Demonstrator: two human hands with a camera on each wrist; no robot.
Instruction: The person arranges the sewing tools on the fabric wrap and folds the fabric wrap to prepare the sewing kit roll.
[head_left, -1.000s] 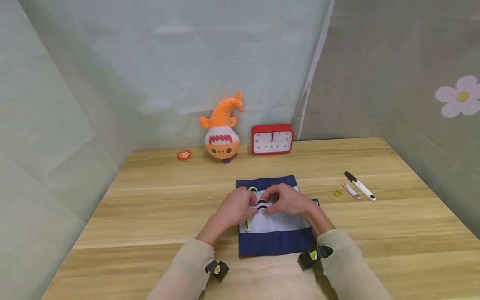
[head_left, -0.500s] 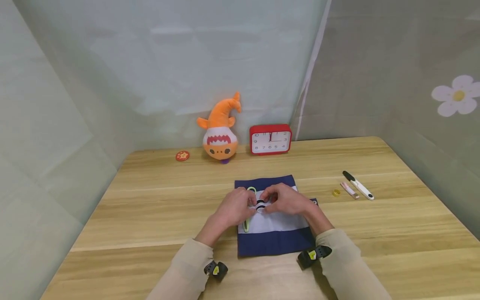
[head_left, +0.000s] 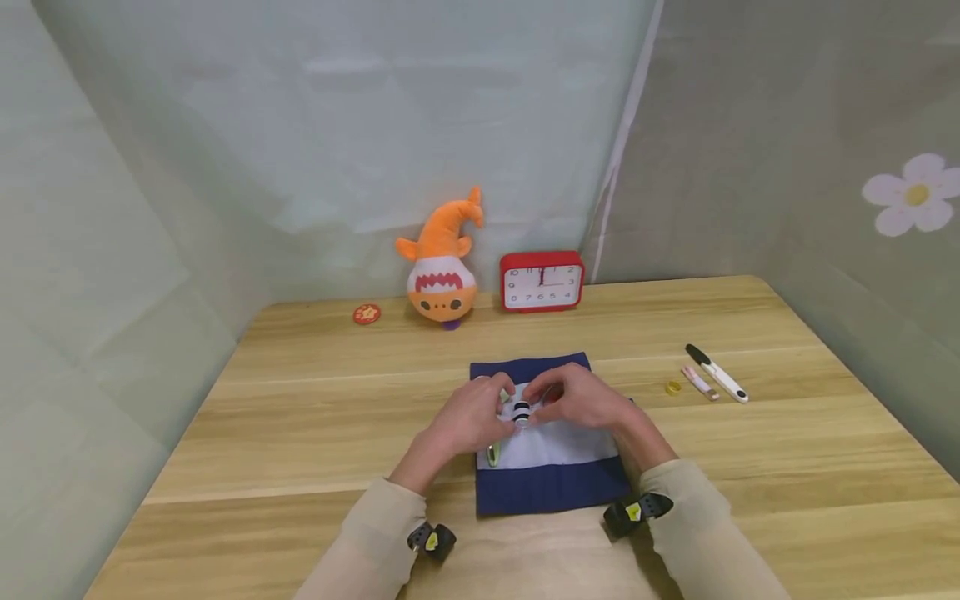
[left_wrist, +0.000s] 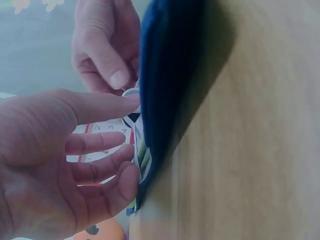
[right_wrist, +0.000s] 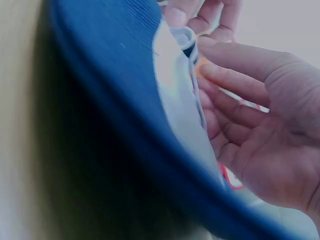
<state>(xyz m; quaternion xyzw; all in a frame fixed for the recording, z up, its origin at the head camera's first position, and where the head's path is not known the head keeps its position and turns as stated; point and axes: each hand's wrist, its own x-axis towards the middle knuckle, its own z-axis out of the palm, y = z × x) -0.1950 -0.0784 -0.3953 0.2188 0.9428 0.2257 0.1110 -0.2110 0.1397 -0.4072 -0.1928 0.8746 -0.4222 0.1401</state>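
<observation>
A small white cylinder with black bands [head_left: 521,412] sits over the pale panel of a navy cloth [head_left: 551,489]; its kind is hard to tell. My left hand [head_left: 468,414] curls its thumb and index finger about the cylinder's left side. From the right, my right hand [head_left: 581,396] pinches at the same cylinder. In the right wrist view both thumbs meet the white rolled end [right_wrist: 184,36], beside a pale cloth edge. Partly covered by the left hand, a pale green tool [head_left: 492,454] lies on the cloth's left side.
Right of the cloth lie a yellow ring [head_left: 673,387], a small pink-and-white item [head_left: 701,383] and a black-and-white pen-like tool [head_left: 717,374]. Toward the back are a red disc [head_left: 367,313], an orange plush toy [head_left: 442,258] and a red clock [head_left: 542,283].
The left fingers have shifted slightly and now cover more of the green tool's loop. Both hands stay at the banded cylinder; the right forearm has moved a little right.
</observation>
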